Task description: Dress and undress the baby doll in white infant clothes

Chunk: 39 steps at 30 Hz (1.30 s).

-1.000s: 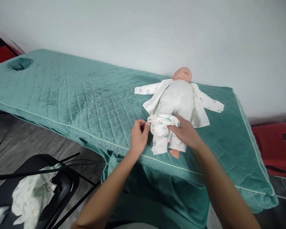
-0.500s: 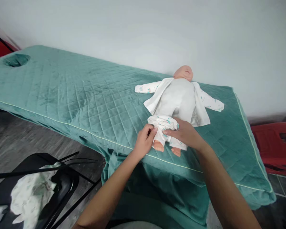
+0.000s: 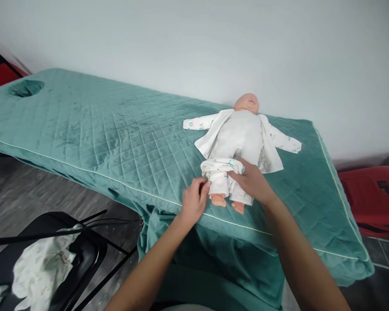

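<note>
A baby doll (image 3: 238,134) lies on its back on a green quilted bed cover (image 3: 132,134). It wears an open white printed jacket (image 3: 209,140), sleeves spread to both sides. White printed baby pants (image 3: 219,179) are bunched around its lower legs, and both feet stick out of the leg openings. My right hand (image 3: 254,181) is closed on the bunched waistband at the right, its thumb over the front. At the left edge of the pants my left hand (image 3: 194,201) has thumb and forefinger pinched together on the cloth; the exact grip is partly hidden.
A pale wall runs behind the bed. At lower left stands a black folding chair (image 3: 89,255) with crumpled printed cloth (image 3: 43,268) on it. A red plastic object (image 3: 369,194) stands beyond the right end. The cover has a round hole (image 3: 26,88) at far left.
My left hand has slid slightly down along the side of the pants. The pants lie a little straighter over the legs, and my right hand still grips the waistband.
</note>
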Tool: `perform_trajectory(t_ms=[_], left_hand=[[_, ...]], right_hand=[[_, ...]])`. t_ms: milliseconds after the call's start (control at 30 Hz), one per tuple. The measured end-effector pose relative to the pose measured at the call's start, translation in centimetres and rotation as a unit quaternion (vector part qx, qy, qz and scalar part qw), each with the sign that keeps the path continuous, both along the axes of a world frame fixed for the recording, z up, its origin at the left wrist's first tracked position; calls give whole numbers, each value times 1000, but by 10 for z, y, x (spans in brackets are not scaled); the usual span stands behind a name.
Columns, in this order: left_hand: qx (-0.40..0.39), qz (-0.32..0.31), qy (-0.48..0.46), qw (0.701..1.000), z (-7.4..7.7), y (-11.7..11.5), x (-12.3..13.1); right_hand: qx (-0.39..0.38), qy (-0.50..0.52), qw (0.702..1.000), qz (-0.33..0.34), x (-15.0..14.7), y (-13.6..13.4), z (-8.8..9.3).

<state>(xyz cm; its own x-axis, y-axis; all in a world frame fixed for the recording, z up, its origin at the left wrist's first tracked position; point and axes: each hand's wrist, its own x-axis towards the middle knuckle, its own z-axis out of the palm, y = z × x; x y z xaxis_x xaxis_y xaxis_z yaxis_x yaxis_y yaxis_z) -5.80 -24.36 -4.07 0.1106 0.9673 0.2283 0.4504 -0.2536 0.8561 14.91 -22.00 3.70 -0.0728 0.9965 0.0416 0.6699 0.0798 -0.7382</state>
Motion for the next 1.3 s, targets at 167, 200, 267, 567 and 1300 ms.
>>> perform_trajectory(t_ms=[167, 200, 267, 567, 1300], left_hand=[[12, -67, -2, 998, -3, -20, -13], [10, -76, -2, 997, -3, -22, -14], [-2, -79, -1, 997, -3, -22, -15], [-29, -28, 55, 998, 2, 0, -3], [-23, -153, -69, 985, 71, 89, 14]], right_hand=[[-10, 2, 1000, -23, -3, -1, 0], [-13, 2, 1000, -25, -3, -1, 0], [-16, -1, 1000, -25, -3, -1, 0], [-14, -9, 1000, -15, -4, -4, 4], [-22, 168, 985, 17, 29, -16, 16]])
